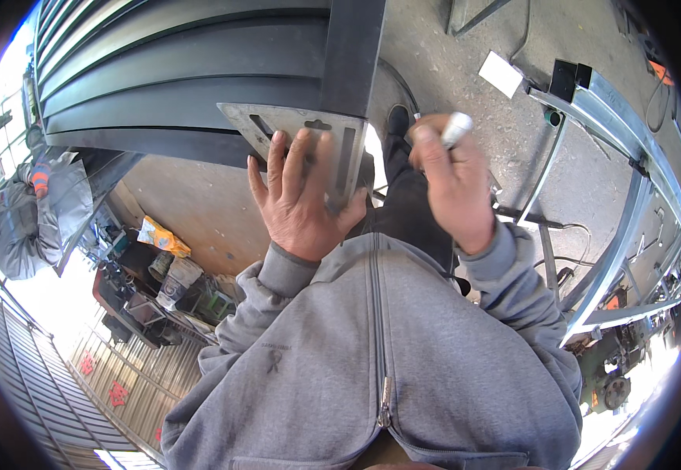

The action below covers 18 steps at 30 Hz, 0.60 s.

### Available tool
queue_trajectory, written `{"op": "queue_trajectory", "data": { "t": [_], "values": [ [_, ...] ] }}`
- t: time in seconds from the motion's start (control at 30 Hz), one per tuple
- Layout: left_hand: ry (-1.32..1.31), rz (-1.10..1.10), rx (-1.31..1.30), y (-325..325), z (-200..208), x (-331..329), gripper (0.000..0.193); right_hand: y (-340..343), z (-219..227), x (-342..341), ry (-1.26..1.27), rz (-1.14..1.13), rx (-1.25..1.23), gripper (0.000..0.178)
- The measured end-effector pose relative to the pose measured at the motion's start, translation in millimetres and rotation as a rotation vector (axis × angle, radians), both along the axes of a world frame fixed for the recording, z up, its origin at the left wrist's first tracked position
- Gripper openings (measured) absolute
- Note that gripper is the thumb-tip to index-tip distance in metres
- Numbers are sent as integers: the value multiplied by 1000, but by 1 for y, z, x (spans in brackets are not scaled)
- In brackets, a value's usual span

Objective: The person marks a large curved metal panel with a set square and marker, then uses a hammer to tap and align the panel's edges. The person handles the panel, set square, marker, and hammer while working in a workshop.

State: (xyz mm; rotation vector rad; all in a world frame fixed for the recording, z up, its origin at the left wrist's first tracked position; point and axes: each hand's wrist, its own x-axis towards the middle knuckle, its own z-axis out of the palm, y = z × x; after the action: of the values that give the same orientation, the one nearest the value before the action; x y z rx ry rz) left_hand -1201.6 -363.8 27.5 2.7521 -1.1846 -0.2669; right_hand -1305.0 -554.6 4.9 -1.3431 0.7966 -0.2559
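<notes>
A flat metal triangle square (344, 168) with long slots lies at the corner of a dark louvred metal frame (278, 55). My left hand (301, 215) is on it, fingers stretched and spread over the plate, slightly smeared by motion. To the right of the square and apart from it, my right hand (459, 184) is closed around a white marker-like stick (458, 129). Its thick rounded end sticks out above the fingers; the rest is mostly hidden in the grip.
Galvanised steel framing (626, 196) stands at the right, with a white sheet (501, 74) on the concrete floor nearby. Another person in grey (39, 211) is at the far left. A cluttered cart (133, 294) and an orange bag (162, 236) sit at the lower left. Cables cross the floor.
</notes>
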Motion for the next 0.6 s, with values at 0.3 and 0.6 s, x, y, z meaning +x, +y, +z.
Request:
{"op": "queue_trajectory", "data": {
  "t": [0.3,0.6],
  "values": [
    [138,-32,-170,20,8,3,84,53,-1,27,198,40,3,41],
    [239,229,-612,108,24,-8,78,114,61,-7,22,137,-289,29]
  ]
}}
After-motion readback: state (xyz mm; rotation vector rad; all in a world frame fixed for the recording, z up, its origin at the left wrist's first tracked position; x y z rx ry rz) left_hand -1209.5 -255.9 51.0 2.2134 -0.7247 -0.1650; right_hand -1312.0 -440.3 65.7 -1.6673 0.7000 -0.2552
